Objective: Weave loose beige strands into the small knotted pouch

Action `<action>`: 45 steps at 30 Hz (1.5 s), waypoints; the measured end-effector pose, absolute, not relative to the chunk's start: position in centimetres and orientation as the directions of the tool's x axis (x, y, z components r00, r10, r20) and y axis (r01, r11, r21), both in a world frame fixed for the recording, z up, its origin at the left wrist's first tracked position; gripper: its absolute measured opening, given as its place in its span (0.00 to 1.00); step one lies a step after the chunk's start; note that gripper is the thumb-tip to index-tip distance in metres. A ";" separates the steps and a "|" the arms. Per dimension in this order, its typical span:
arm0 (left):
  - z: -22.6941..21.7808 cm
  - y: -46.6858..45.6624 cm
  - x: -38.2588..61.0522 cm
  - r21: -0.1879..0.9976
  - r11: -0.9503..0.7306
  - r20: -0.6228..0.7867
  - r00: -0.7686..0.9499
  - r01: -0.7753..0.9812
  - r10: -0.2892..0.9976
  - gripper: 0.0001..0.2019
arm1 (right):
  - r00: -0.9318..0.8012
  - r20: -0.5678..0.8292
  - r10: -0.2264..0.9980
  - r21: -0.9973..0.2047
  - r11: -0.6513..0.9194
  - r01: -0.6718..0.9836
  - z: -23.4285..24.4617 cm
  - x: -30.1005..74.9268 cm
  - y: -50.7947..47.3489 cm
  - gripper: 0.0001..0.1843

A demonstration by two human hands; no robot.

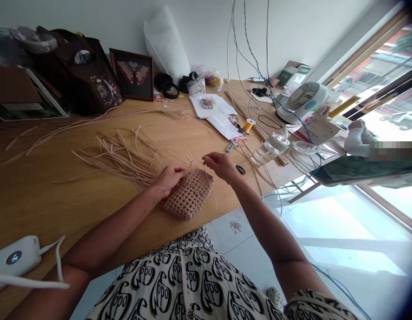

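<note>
A woven straw mat (192,195) lies near the front edge of the wooden table (42,186). Loose pale straw strips (122,153) fan out from its far side. My left hand (169,178) rests on the mat's far left corner, fingers curled and pressing down on the weave. My right hand (219,165) hovers just above the mat's far right corner, its fingers pinched on a thin straw strip that arcs up from the weave.
Black scissors (239,169) lie right of my right hand. Papers (212,109), a yellow spool (248,125), a white fan (304,101), a framed picture (132,74) and a dark bag (76,71) stand further back. A white device (14,258) sits at front left. Another person's sleeve (357,142) shows at the right.
</note>
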State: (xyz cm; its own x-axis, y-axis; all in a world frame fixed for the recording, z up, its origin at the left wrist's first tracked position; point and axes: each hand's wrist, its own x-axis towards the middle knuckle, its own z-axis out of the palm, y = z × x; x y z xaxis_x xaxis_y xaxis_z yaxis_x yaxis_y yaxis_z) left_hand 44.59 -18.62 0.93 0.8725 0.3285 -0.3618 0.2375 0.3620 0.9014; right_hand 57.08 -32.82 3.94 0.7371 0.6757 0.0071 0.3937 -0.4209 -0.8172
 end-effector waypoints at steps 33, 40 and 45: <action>-3.1 -9.8 45.7 0.873 0.410 0.065 0.895 -0.265 0.441 0.28 | 0.644 -0.047 0.764 -0.903 0.243 -0.355 -3.0 60.1 -26.4 0.23; -3.8 -9.1 45.8 0.823 0.524 -0.043 0.894 -0.221 0.446 0.19 | 0.392 0.000 0.920 -0.813 0.228 -0.536 -2.2 58.2 -24.5 0.34; -3.2 -9.4 45.8 0.901 0.348 0.081 0.890 -0.257 0.449 0.25 | 0.514 0.016 0.857 -0.811 0.312 -0.495 -2.5 58.0 -24.7 0.30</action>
State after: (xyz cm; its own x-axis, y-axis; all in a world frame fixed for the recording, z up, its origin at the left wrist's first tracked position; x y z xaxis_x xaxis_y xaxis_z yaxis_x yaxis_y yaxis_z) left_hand 45.82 -9.44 -3.17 0.8898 0.4492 0.0806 -0.2574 0.3480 0.9015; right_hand 58.04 -24.68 -2.53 0.5143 0.8575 0.0159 -0.4946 0.3117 -0.8113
